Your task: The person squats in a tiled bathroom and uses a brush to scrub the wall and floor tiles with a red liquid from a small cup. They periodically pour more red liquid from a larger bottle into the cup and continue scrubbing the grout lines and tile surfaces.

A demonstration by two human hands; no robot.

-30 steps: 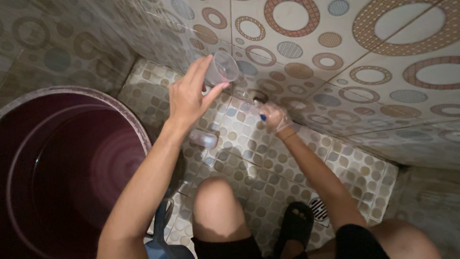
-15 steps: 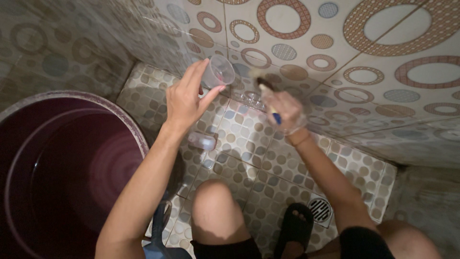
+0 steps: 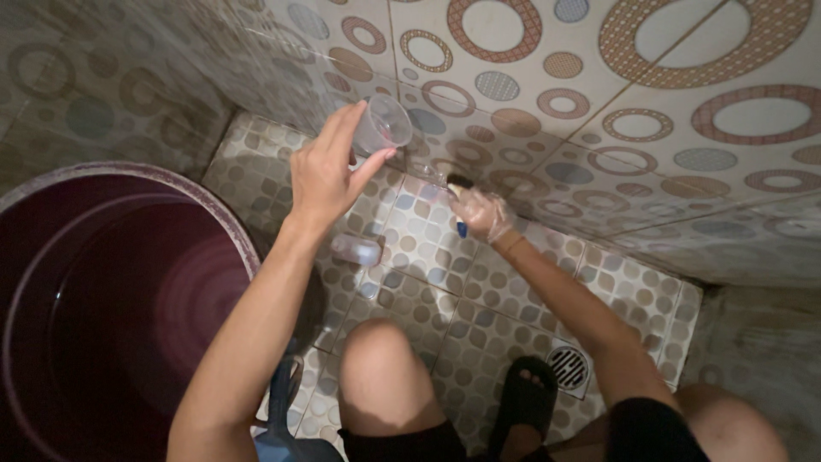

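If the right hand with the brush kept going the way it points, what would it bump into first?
Probably the patterned wall tile: the right hand aims its brush up at the seam where wall meets floor. Depth is hard to judge.

Dim, warm light with a brighter wall and a dark left side

Most light falls on the patterned wall tiles [image 3: 650, 103] at top right, which show a soft sheen but no hard glare; the floor tiles [image 3: 445, 282] are duller, and the far right corner fades to grey murk. The large bucket [image 3: 111, 308] at left sits in deep shadow, its inside nearly black. A soft shadow lies beside the left forearm. The left hand [image 3: 325, 175] and its clear cup [image 3: 383, 125] are fairly sharp, while the gloved right hand [image 3: 486, 214] and the brush [image 3: 459, 192] are smeared by motion blur. The picture is grainy, and tile lines bend near the edges
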